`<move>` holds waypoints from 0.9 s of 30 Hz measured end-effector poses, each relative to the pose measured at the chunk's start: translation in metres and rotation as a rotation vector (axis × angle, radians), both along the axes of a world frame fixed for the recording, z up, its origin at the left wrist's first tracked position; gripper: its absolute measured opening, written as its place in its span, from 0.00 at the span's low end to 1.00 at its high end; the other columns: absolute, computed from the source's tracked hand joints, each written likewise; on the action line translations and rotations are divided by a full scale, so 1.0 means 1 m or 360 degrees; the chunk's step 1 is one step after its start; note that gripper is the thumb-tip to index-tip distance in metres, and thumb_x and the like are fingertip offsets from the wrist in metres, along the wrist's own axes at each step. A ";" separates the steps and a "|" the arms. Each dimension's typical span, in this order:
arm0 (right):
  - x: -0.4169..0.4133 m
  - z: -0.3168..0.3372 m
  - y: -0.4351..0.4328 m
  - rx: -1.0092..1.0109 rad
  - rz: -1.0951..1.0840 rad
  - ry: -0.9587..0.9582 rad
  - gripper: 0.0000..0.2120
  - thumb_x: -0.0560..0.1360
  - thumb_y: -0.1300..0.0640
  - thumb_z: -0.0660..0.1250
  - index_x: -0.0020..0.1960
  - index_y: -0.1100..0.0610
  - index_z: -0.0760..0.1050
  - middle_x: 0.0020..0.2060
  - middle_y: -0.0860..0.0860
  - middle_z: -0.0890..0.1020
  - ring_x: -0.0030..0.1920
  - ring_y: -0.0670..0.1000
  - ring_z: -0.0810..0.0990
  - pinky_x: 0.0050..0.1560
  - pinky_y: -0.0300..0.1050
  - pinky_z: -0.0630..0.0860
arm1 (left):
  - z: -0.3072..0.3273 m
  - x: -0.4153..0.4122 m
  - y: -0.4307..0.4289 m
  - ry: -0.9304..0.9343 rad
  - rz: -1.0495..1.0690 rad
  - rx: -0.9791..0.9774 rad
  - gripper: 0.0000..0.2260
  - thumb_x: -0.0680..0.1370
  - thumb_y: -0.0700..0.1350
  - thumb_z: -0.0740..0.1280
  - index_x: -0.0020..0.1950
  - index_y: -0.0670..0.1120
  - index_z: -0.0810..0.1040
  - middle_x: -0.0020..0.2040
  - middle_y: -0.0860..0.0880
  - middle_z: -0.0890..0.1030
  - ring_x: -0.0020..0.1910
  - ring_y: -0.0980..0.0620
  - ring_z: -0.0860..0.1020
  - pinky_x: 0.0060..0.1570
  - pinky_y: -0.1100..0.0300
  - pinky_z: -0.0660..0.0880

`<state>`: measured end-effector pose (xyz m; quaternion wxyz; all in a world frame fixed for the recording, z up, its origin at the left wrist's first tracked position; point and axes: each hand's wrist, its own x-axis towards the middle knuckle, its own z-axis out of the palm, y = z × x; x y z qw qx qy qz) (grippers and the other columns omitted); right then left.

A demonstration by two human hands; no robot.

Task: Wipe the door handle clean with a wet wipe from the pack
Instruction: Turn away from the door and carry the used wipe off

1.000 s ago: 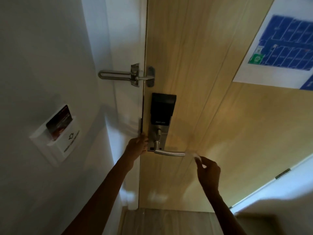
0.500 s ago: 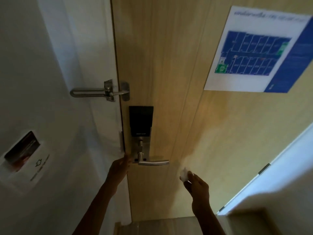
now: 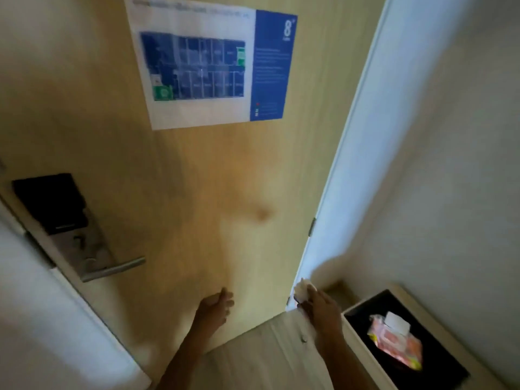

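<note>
The silver lever door handle (image 3: 116, 268) sticks out from a lock plate under a black keypad at the left of the wooden door (image 3: 197, 178). My left hand (image 3: 215, 306) hangs in front of the door, well to the right of the handle, holding nothing. My right hand (image 3: 318, 308) holds a crumpled white wet wipe (image 3: 302, 290) near the door's hinge side. The pink pack of wipes (image 3: 395, 340), lid flap up, lies on a dark-topped stand (image 3: 363, 305) at the lower right.
A blue and white floor plan sheet (image 3: 209, 61) is stuck on the door above. White door frame (image 3: 337, 178) and a white wall stand to the right. Wood floor (image 3: 267, 358) shows below.
The view has swung right. My left hand has left the lock plate and moved right, away from the handle. My right hand with the wipe has moved right toward the stand.
</note>
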<state>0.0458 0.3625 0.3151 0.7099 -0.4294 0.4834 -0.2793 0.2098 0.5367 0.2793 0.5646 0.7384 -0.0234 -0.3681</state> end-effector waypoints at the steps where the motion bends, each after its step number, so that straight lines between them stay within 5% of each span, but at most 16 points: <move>1: -0.020 0.000 -0.014 0.0004 -0.0065 0.0014 0.08 0.77 0.58 0.67 0.50 0.61 0.82 0.44 0.58 0.85 0.40 0.54 0.84 0.34 0.38 0.80 | 0.005 -0.018 -0.022 -0.0003 -0.0062 -0.0020 0.14 0.81 0.52 0.60 0.50 0.45 0.80 0.44 0.47 0.83 0.39 0.51 0.78 0.35 0.61 0.72; 6: -0.123 -0.008 -0.079 0.0088 -0.0382 -0.0003 0.03 0.76 0.60 0.69 0.49 0.59 0.80 0.43 0.57 0.84 0.43 0.55 0.84 0.39 0.45 0.83 | 0.018 -0.106 -0.124 0.0002 -0.0401 -0.0114 0.15 0.81 0.53 0.59 0.54 0.44 0.79 0.44 0.47 0.83 0.41 0.51 0.78 0.37 0.64 0.72; 10: -0.189 -0.020 -0.121 0.0066 -0.0491 0.0087 0.04 0.76 0.60 0.68 0.50 0.59 0.78 0.47 0.58 0.82 0.48 0.57 0.82 0.52 0.56 0.80 | 0.008 -0.148 -0.187 0.0078 -0.0672 -0.0129 0.23 0.80 0.57 0.62 0.60 0.38 0.78 0.45 0.32 0.81 0.32 0.57 0.78 0.31 0.66 0.72; 13: -0.232 -0.034 -0.152 0.0119 -0.0708 0.0135 0.10 0.74 0.59 0.70 0.55 0.56 0.79 0.51 0.58 0.82 0.50 0.57 0.83 0.47 0.51 0.81 | 0.010 -0.189 -0.235 0.0073 -0.0823 -0.0078 0.16 0.82 0.51 0.60 0.56 0.41 0.79 0.48 0.42 0.82 0.35 0.54 0.76 0.35 0.64 0.70; 18: -0.291 -0.059 -0.186 0.0098 -0.0899 0.0496 0.05 0.74 0.59 0.71 0.50 0.57 0.81 0.40 0.56 0.83 0.39 0.53 0.80 0.32 0.40 0.75 | -0.010 -0.240 -0.306 -0.0010 -0.1077 0.0037 0.15 0.82 0.53 0.59 0.56 0.45 0.80 0.47 0.48 0.83 0.40 0.52 0.79 0.40 0.59 0.74; 23: -0.325 -0.095 -0.240 0.0035 -0.0949 0.0935 0.06 0.71 0.57 0.72 0.36 0.51 0.80 0.31 0.52 0.82 0.35 0.56 0.80 0.43 0.57 0.81 | -0.049 -0.262 -0.388 -0.0009 -0.1342 0.0160 0.19 0.77 0.60 0.61 0.54 0.47 0.81 0.47 0.51 0.85 0.42 0.52 0.81 0.45 0.55 0.76; 27: -0.332 -0.120 -0.287 -0.0043 -0.0960 0.1260 0.06 0.71 0.56 0.72 0.47 0.54 0.83 0.40 0.52 0.85 0.42 0.55 0.82 0.43 0.43 0.75 | -0.084 -0.267 -0.450 -0.0061 -0.1497 0.0319 0.18 0.80 0.55 0.60 0.58 0.44 0.81 0.48 0.47 0.85 0.47 0.50 0.83 0.52 0.51 0.80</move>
